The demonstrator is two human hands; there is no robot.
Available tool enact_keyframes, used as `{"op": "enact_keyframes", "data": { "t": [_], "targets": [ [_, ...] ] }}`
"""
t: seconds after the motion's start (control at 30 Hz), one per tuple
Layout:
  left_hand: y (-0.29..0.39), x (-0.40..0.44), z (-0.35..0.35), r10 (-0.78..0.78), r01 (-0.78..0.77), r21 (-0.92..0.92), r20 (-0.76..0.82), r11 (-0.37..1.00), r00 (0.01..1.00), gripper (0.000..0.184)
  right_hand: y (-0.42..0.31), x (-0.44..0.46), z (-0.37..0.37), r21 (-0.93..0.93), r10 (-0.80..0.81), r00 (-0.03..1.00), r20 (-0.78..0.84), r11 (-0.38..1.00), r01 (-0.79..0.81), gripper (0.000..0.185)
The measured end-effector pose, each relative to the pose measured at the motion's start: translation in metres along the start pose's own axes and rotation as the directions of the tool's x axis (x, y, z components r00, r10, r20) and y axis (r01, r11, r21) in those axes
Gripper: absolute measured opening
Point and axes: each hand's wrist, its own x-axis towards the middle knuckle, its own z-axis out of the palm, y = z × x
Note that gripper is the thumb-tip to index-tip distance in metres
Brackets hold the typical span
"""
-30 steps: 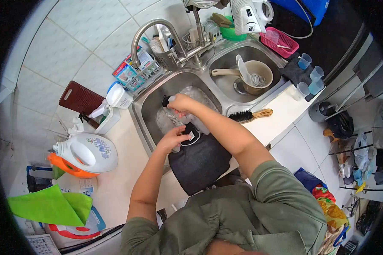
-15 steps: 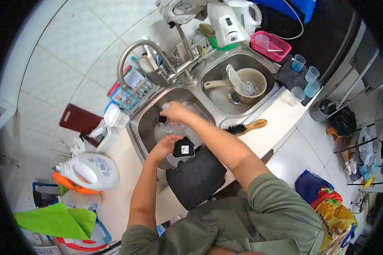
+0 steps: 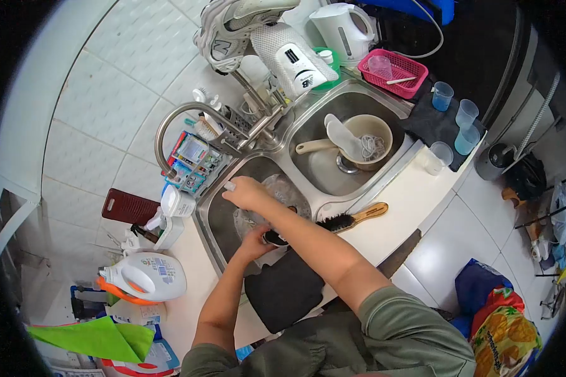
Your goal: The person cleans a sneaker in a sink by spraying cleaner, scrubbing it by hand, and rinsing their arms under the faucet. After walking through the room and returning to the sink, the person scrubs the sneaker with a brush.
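My right hand [image 3: 246, 193] is over the left sink basin [image 3: 217, 217], its fingers closed round something with a small whitish end [image 3: 230, 186]; the rest of it is hidden. Below it, my left hand [image 3: 256, 244] grips a small black item [image 3: 274, 239] at the near side of the basin. A clear wet plastic bag or sheet [image 3: 289, 191] lies in the basin, partly behind my right forearm. Over the front edge of the sink hangs a black cloth [image 3: 283, 290].
A brush [image 3: 358, 217] lies right of the left basin. The right basin [image 3: 308, 169] holds a pot [image 3: 383, 129] with a white utensil. The faucet [image 3: 170, 129] arches at the back left. Shoes [image 3: 292, 60] hang above; a detergent jug [image 3: 151, 276] stands left; cups [image 3: 442, 94] stand right.
The view has shifted and tilted. My right hand has moved up and left from my left hand. The black item has turned, so its white label no longer shows.
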Motion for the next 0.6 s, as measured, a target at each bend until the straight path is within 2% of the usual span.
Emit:
{"op": "enact_keyframes", "data": {
  "t": [0.03,0.07,0.13,0.17,0.23,0.27,0.3,0.33,0.37,0.43,0.47,0.53,0.57,0.6],
  "targets": [
    [-0.008,0.003,0.006,0.026,-0.032,0.189,0.033,0.981,0.999,0.043,0.0,0.0,-0.001,0.037,-0.005,1.0,0.009,0.999,0.005,0.039],
    [-0.016,0.008,0.013,0.023,-0.029,0.193,0.03,0.981,0.999,0.043,0.0,-0.001,-0.003,0.04,-0.01,1.0,0.01,0.999,0.009,0.039],
    [-0.019,0.014,0.028,0.095,-0.096,0.054,0.023,0.994,0.995,0.037,0.001,-0.003,-0.002,0.029,-0.035,0.999,0.003,0.999,0.035,0.038],
    [-0.022,0.016,0.031,0.09,-0.092,0.059,0.023,0.994,0.996,0.037,0.001,-0.002,-0.003,0.034,-0.038,0.999,0.005,0.999,0.038,0.038],
    [-0.029,0.02,0.033,0.069,-0.079,0.236,0.048,0.968,0.996,0.038,0.0,-0.001,-0.003,0.055,-0.09,0.996,-0.008,0.994,0.09,0.038],
    [-0.039,0.023,0.032,0.066,-0.077,0.243,0.05,0.967,0.997,0.038,0.0,0.0,-0.003,0.062,-0.093,0.996,-0.009,0.994,0.093,0.038],
    [-0.059,0.026,0.033,-0.062,0.063,-0.088,0.023,0.994,0.998,0.042,-0.004,-0.002,-0.005,0.08,-0.089,0.996,-0.019,0.993,0.09,0.038],
    [-0.062,0.028,0.03,-0.191,0.19,-0.41,0.038,0.892,0.981,0.046,-0.008,-0.006,-0.01,0.098,-0.084,0.996,-0.028,0.991,0.086,0.038],
    [-0.066,0.028,0.026,-0.192,0.192,-0.405,0.039,0.894,0.981,0.046,-0.013,-0.009,-0.015,0.103,-0.085,0.996,-0.03,0.991,0.087,0.038],
    [-0.054,0.027,0.013,-0.536,0.472,-0.52,0.031,0.712,0.843,0.049,-0.021,-0.017,-0.025,0.089,-0.11,0.989,-0.095,0.989,0.118,0.039],
    [-0.052,0.028,0.008,-0.536,0.472,-0.519,0.032,0.713,0.844,0.049,-0.022,-0.017,-0.027,0.09,-0.109,0.989,-0.096,0.989,0.118,0.039],
    [-0.042,0.027,0.001,-0.533,0.288,-0.812,-0.033,0.507,0.845,0.046,-0.022,-0.015,-0.027,0.1,-0.139,0.981,-0.133,0.983,0.153,0.039],
    [-0.038,0.024,0.002,-0.539,0.164,-0.904,-0.083,0.394,0.838,0.047,-0.02,-0.013,-0.026,0.095,-0.137,0.982,-0.13,0.984,0.15,0.039],
    [-0.034,0.022,-0.002,-0.541,0.16,-0.909,-0.081,0.385,0.837,0.047,-0.015,-0.008,-0.021,0.08,-0.15,0.983,-0.11,0.984,0.159,0.04]
  ]
}}
